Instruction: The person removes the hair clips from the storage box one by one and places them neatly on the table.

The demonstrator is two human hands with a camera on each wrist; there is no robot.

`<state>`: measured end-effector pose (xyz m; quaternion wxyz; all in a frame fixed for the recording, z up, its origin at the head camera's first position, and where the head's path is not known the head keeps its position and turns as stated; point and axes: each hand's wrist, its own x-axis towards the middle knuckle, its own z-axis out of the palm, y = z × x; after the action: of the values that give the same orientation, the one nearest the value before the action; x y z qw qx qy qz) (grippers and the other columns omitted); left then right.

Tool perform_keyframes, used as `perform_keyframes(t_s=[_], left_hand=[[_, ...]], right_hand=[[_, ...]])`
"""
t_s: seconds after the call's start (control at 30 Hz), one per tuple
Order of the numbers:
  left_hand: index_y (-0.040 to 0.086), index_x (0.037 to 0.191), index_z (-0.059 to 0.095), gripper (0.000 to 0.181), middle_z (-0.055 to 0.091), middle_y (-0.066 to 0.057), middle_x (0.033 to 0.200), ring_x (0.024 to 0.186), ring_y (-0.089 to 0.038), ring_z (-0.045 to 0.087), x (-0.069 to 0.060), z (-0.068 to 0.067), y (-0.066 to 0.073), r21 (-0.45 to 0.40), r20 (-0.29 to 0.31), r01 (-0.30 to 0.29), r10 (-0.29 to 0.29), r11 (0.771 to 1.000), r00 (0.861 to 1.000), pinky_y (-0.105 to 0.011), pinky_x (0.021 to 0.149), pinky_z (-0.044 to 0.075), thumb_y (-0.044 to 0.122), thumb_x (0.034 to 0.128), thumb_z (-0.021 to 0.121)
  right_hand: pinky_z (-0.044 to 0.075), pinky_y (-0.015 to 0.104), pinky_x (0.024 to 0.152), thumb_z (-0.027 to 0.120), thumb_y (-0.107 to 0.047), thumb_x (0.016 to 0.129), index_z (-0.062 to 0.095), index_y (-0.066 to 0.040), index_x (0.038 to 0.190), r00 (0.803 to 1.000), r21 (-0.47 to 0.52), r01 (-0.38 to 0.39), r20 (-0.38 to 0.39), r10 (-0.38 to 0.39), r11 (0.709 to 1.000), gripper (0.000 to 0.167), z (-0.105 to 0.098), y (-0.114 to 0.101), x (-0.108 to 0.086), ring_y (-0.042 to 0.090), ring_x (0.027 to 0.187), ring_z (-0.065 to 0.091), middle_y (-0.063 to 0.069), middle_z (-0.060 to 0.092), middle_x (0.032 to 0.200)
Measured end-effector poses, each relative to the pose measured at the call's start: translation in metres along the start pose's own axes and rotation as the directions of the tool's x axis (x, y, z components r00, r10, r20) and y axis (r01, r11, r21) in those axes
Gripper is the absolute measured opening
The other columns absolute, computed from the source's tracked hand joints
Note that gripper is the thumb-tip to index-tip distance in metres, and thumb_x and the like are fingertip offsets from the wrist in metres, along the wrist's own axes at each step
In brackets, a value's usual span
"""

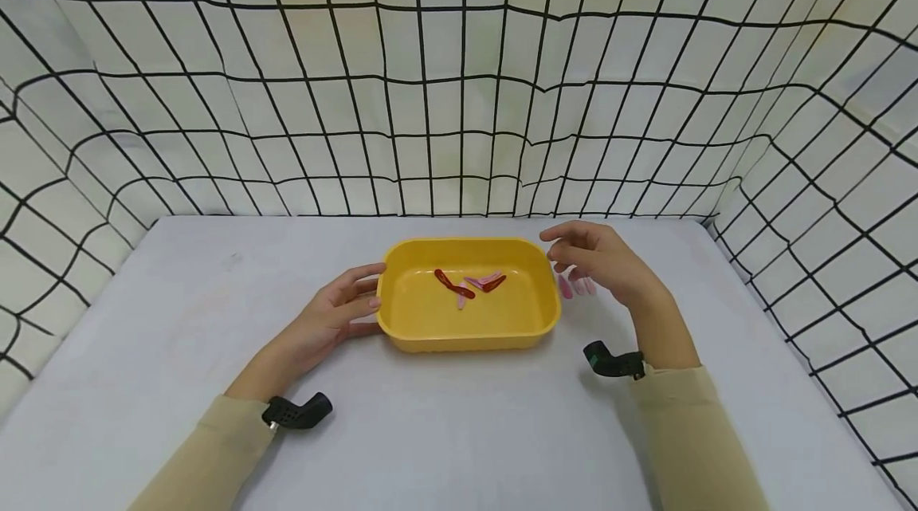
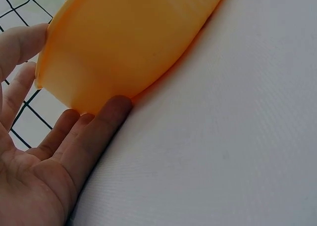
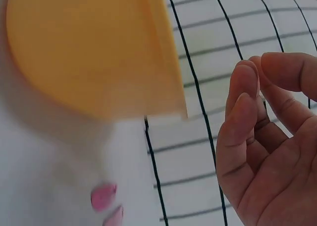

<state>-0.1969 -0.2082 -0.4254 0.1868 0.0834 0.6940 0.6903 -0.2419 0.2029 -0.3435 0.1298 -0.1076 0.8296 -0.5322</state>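
A yellow plastic tub (image 1: pixel 469 340) stands on the table. Inside it lie two slim, glossy red pieces (image 1: pixel 454 285) and several small pink pieces (image 1: pixel 461 300), too small to name. At the tub's left end, my left hand (image 1: pixel 331 312) rests its fairly straight fingers against the rim and outer wall; the left wrist view shows the fingertips (image 2: pixel 119 104) touching the wall. My right hand (image 1: pixel 591 254) hovers beside the right rim, fingers loosely bent, holding nothing. Below it on the table lie several pink petal-shaped pieces (image 1: pixel 566 286), partly covered by the hand in the head view.
A white tabletop (image 1: pixel 459 431) spreads around the tub. Black wire mesh (image 1: pixel 445 84) rises behind the table's far edge and along both sides, with white sheeting behind it. Each wrist carries a small black camera (image 1: pixel 613 361).
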Motion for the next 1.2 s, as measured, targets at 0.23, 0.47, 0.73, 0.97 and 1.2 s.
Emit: perform_keyframes(t_s=[0.23, 0.47, 0.73, 0.97, 1.2], left_hand=[[0.019, 0.152, 0.038, 0.056, 0.034, -0.015, 0.157, 0.132, -0.035, 0.05, 0.0, -0.002, 0.001, 0.015, -0.012, -0.002, 0.003, 1.0, 1.0, -0.044, 0.097, 0.055, 0.019, 0.1007, 0.06], [0.019, 0.152, 0.037, 0.058, 0.033, -0.014, 0.158, 0.134, -0.037, 0.049, 0.002, 0.002, 0.002, 0.018, 0.002, 0.002, -0.002, 1.0, 1.0, -0.043, 0.098, 0.055, 0.021, 0.1003, 0.061], [0.018, 0.153, 0.036, 0.059, 0.033, -0.015, 0.158, 0.135, -0.039, 0.047, 0.004, 0.004, 0.001, 0.011, 0.018, 0.003, -0.003, 1.0, 1.0, -0.044, 0.097, 0.055, 0.021, 0.0999, 0.062], [0.02, 0.152, 0.037, 0.056, 0.034, -0.015, 0.157, 0.134, -0.037, 0.048, 0.004, 0.003, 0.003, 0.016, 0.007, -0.001, 0.001, 1.0, 1.0, -0.043, 0.096, 0.056, 0.019, 0.1008, 0.06], [0.019, 0.152, 0.037, 0.057, 0.033, -0.015, 0.157, 0.133, -0.036, 0.049, 0.001, 0.001, 0.002, 0.009, -0.001, 0.004, -0.004, 1.0, 1.0, -0.043, 0.096, 0.055, 0.021, 0.1002, 0.061]], right_hand=[[0.058, 0.033, 0.072, 0.066, -0.017, 0.096, 0.068, -0.012, 0.121, 0.992, -0.037, 0.089, 0.093, -0.085, 0.995, 0.025, 0.043, -0.022, 0.016, 0.033, 0.09, 0.062, 0.017, 0.064, 0.106], [0.059, 0.049, 0.079, 0.064, -0.013, 0.095, 0.068, -0.012, 0.118, 0.983, -0.038, 0.121, 0.147, -0.114, 0.992, 0.023, 0.079, -0.035, 0.03, 0.047, 0.094, 0.062, 0.011, 0.064, 0.101], [0.054, 0.03, 0.07, 0.065, -0.015, 0.095, 0.069, -0.011, 0.119, 0.988, -0.216, 0.114, 0.122, -0.089, 0.97, 0.024, 0.103, -0.017, 0.038, 0.025, 0.083, 0.062, 0.001, 0.068, 0.098], [0.054, 0.028, 0.076, 0.07, -0.011, 0.092, 0.07, -0.01, 0.117, 0.987, -0.327, 0.145, 0.116, -0.112, 0.934, 0.025, 0.109, -0.012, 0.041, 0.017, 0.09, 0.064, 0.0, 0.071, 0.101], [0.054, 0.03, 0.09, 0.077, -0.013, 0.087, 0.071, -0.011, 0.114, 0.985, -0.406, 0.14, 0.147, -0.087, 0.903, 0.028, 0.117, -0.009, 0.045, 0.014, 0.096, 0.064, -0.001, 0.072, 0.1]])
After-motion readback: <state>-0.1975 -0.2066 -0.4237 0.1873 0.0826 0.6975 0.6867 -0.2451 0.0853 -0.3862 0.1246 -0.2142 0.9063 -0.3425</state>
